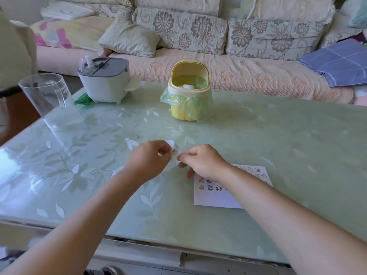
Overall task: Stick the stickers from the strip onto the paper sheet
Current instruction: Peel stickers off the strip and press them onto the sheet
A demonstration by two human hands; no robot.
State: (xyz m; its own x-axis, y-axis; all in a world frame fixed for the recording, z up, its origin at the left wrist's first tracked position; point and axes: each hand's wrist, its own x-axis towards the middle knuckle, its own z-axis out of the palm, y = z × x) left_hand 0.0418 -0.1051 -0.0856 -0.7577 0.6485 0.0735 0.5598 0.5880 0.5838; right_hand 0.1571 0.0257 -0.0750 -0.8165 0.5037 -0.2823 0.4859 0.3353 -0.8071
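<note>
- A pale sticker strip (173,153) is held in the air just above the table, between a person's two hands; one small brownish sticker shows on it, the rest blurred.
- The left hand (149,158) has its fingers curled and pinches the strip's left side.
- The right hand (202,160) pinches the strip's right edge between thumb and forefinger, the other fingers loosely bent below; whether it has hold of a sticker or the backing is too small to tell.
- The paper sheet (215,198) lies flat on the table, near the person's right, partly under the right wrist and forearm.
- Rows of small cartoon stickers (210,187) already sit on the sheet's upper part.
- The green glass table (288,139) carries a leaf pattern.
- Farther back stands a yellow bin (188,108), lid raised, lined with a green bag (178,102).
- To its left stand a grey tissue box (105,84) and, at the table's corner, a clear glass (47,96).
- A floral sofa (198,34) runs behind the table, a blue cloth (339,60) on its right end.
</note>
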